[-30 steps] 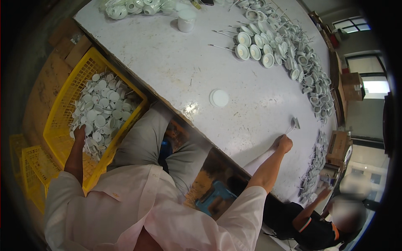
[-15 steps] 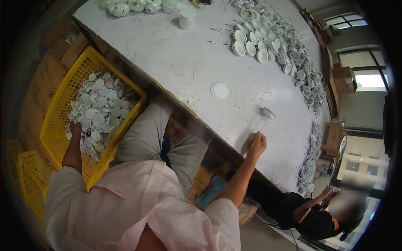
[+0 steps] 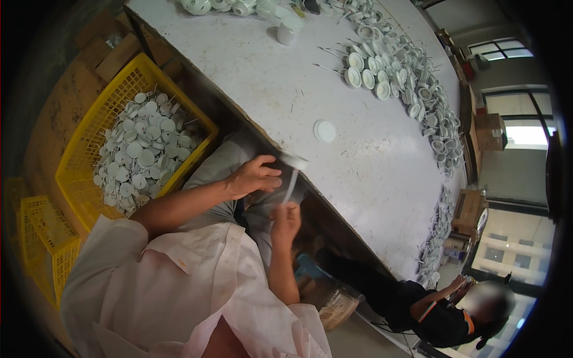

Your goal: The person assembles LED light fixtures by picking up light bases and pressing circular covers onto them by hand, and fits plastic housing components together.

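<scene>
My left hand point(image 3: 255, 176) and my right hand point(image 3: 286, 218) meet over my lap at the near edge of the white table point(image 3: 256, 77). Between them is a small white piece with a round head and a thin stem point(image 3: 295, 162). My right hand pinches the lower end of the stem. The curled fingers of my left hand close at the round head; I cannot see whether they hide anything else. A yellow crate point(image 3: 76, 173) full of white discs point(image 3: 140, 149) stands on the floor to my left.
One loose white disc point(image 3: 324, 130) lies on the table near the edge. Several round white stemmed pieces point(image 3: 382, 74) lie in curved rows along the far side. A white cup point(image 3: 288, 31) stands at the back. Stacked yellow crates point(image 3: 42, 244) sit lower left. Another person point(image 3: 439, 310) sits lower right.
My left hand has left the yellow crate and come to my lap. My right hand has drawn the stemmed piece off the table toward me, so both hands now meet.
</scene>
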{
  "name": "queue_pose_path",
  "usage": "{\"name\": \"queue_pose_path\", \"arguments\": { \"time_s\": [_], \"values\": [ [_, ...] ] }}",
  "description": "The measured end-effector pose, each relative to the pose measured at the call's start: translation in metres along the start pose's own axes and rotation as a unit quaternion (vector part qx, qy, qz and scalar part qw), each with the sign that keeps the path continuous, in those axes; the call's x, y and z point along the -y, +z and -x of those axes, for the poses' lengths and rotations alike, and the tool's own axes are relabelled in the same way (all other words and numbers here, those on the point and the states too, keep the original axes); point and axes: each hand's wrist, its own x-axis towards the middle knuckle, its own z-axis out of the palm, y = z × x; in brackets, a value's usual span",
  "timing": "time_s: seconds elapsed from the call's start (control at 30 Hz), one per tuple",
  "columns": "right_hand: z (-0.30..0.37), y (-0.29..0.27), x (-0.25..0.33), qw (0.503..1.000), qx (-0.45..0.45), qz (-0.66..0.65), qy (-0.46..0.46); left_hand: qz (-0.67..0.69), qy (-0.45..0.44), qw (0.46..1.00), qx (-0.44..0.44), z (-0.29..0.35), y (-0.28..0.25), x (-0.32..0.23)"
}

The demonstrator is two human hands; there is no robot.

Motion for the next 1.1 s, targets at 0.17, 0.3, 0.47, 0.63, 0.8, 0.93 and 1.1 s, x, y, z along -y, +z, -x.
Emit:
{"name": "queue_pose_path", "arguments": {
  "time_s": [0.17,0.3,0.47,0.63,0.8,0.93,1.1],
  "values": [
    [0.021,0.015,-0.020,0.988,0.129,0.081,0.039,-0.006,0.075,0.994,-0.084,-0.008,0.006,-0.005],
    [-0.003,0.013,-0.003,0.929,0.250,0.266,0.066,0.034,0.090,0.992,-0.088,0.005,-0.010,-0.010],
    [-0.113,0.010,0.058,0.895,-0.032,0.418,-0.155,0.008,0.157,0.983,-0.098,0.018,-0.028,-0.018],
    [-0.210,0.000,0.064,0.778,-0.103,0.583,-0.211,-0.059,0.098,0.989,-0.093,0.026,-0.023,-0.010],
    [-0.227,0.007,0.072,0.786,-0.061,0.602,-0.127,-0.088,0.095,0.986,-0.102,0.038,-0.033,-0.013],
    [-0.228,0.003,0.073,0.881,-0.061,0.456,-0.112,-0.096,0.098,0.985,-0.109,0.041,-0.031,-0.018],
    [-0.238,-0.016,0.073,0.925,-0.056,0.369,-0.073,-0.096,0.095,0.987,-0.092,0.038,-0.026,-0.014]
  ]
}}
